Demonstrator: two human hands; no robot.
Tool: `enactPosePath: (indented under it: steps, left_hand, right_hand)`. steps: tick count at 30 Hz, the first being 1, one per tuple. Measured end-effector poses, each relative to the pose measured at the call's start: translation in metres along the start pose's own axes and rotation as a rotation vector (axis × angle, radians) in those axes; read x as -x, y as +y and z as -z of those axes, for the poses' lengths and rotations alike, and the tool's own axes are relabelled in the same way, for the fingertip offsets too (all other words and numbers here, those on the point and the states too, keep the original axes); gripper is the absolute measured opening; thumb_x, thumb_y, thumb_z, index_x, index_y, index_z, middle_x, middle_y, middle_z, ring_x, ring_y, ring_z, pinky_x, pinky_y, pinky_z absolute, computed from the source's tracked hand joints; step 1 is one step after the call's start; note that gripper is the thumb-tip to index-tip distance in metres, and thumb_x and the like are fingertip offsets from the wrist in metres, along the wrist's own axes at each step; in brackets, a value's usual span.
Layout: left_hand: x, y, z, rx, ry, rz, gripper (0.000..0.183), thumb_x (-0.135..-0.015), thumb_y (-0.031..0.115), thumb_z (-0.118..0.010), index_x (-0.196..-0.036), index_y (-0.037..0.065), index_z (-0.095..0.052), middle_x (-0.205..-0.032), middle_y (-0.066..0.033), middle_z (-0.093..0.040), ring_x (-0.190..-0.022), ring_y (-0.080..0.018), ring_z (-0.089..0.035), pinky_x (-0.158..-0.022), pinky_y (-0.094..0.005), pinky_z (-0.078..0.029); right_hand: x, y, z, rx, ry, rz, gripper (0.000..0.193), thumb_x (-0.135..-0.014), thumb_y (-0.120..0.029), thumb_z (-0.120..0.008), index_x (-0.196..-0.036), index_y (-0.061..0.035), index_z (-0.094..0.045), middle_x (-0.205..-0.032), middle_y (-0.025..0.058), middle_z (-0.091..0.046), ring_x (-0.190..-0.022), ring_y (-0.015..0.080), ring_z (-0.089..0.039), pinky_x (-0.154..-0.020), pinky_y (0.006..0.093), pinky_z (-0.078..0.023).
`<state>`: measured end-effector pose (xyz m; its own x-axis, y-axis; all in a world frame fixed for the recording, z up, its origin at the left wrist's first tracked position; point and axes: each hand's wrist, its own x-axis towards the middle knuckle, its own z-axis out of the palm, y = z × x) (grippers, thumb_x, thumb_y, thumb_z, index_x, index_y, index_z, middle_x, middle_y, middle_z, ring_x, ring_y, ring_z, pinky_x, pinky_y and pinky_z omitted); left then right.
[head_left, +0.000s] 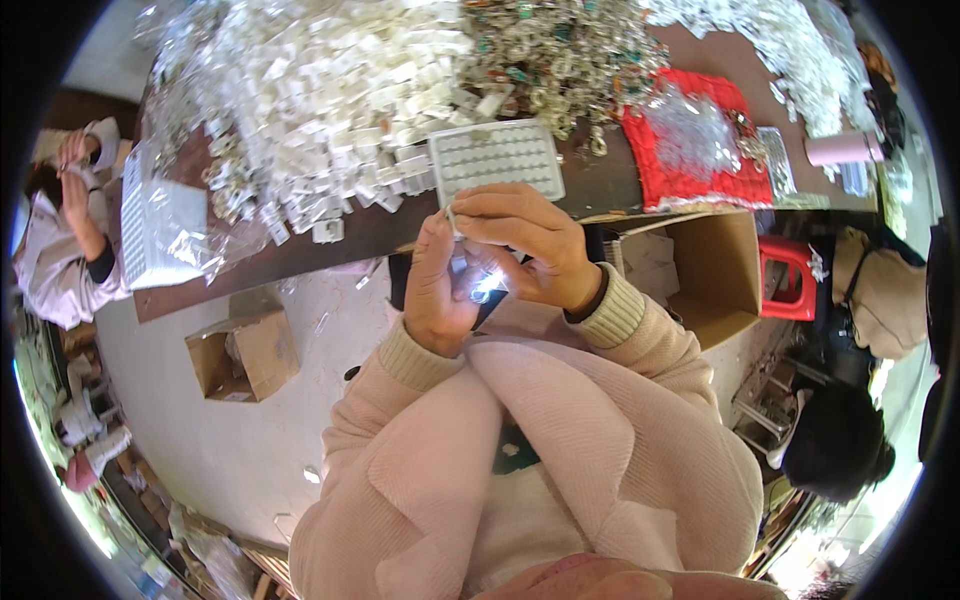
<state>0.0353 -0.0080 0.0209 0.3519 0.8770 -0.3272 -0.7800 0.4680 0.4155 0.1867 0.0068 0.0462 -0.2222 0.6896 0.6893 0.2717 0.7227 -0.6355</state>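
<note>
At the left edge of the frame, a co-worker (68, 235) is sitting beside the surface (168, 305), near a white tray (155, 240); many small white pieces (340, 90) are covering its upper left. Near the centre, the left hand (438, 290) is standing half open, fingers pointing up, its fingertips meeting those of the other hand. A small shiny piece (487, 286) is lying between the two palms, glaring too brightly to show its shape or which fingers are gripping it. It is looking light, probably stiff and slippery, perhaps easily bent, so a gentle pinch at its edges is seeming best. Above, a pale ridged tray (497, 160) is resting. The right hand (548, 245) is bending partly closed; its hold I cannot tell. Metal pieces (570, 55) and a red cloth (645, 165) are lying at upper right.
</note>
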Motion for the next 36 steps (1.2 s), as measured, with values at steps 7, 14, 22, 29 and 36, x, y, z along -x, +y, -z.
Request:
enactPosePath:
  steps: [7, 14, 22, 29, 36]
  left_hand:
    - [-0.001, -0.009, -0.004, -0.184, 0.032, 0.121, 0.014, -0.095, 0.016, -0.064, -0.104, 0.006, -0.063, -0.082, -0.0051, -0.065, -0.056, -0.0019, -0.048, -0.038, -0.0136, -0.028]
    - [-0.004, -0.009, -0.003, -0.191, 0.02, 0.111, 0.021, -0.093, 0.018, -0.066, -0.107, 0.003, -0.062, -0.092, -0.0134, -0.067, -0.064, -0.006, -0.049, -0.039, -0.0132, -0.028]
    - [-0.006, -0.012, -0.005, -0.203, 0.02, 0.111, 0.023, -0.093, 0.017, -0.066, -0.11, 0.003, -0.062, -0.092, -0.0126, -0.068, -0.065, -0.0065, -0.049, -0.039, -0.0128, -0.028]
    - [-0.008, -0.011, -0.006, -0.219, -0.014, 0.11, 0.026, -0.093, 0.018, -0.065, -0.114, 0.003, -0.061, -0.092, -0.0107, -0.066, -0.067, -0.006, -0.048, -0.04, -0.0128, -0.027]
    - [-0.008, -0.009, -0.004, -0.222, -0.031, 0.072, 0.023, -0.094, 0.016, -0.064, -0.112, 0.003, -0.062, -0.092, -0.011, -0.068, -0.056, -0.0034, -0.046, -0.038, -0.0134, -0.027]
  right_hand:
    - [0.05, -0.009, 0.048, -0.091, -0.003, -0.372, 0.034, -0.081, 0.0, -0.07, -0.114, -0.0055, -0.07, -0.115, 0.0141, -0.068, -0.099, 0.0285, -0.066, -0.086, 0.0335, -0.052]
    - [0.085, 0.034, 0.138, 0.702, 0.452, -0.656, 0.014, -0.083, -0.001, -0.069, -0.096, -0.0024, -0.072, -0.088, 0.0151, -0.069, -0.076, 0.0265, -0.067, -0.069, 0.0339, -0.053]
    - [0.094, 0.064, 0.156, 0.936, 0.24, -0.595, 0.008, -0.085, -0.006, -0.067, -0.092, -0.0042, -0.067, -0.087, 0.0158, -0.065, -0.076, 0.0353, -0.065, -0.066, 0.0403, -0.052]
    - [0.1, 0.057, 0.163, 0.892, 0.108, -0.62, 0.014, -0.088, 0.002, -0.058, -0.101, -0.004, -0.062, -0.089, 0.0162, -0.064, -0.079, 0.0356, -0.065, -0.066, 0.0393, -0.053]
    - [0.073, 0.037, 0.156, 0.801, 0.067, -0.513, 0.019, -0.088, 0.005, -0.059, -0.105, -0.0021, -0.062, -0.091, 0.0158, -0.065, -0.077, 0.0295, -0.067, -0.066, 0.0346, -0.053]
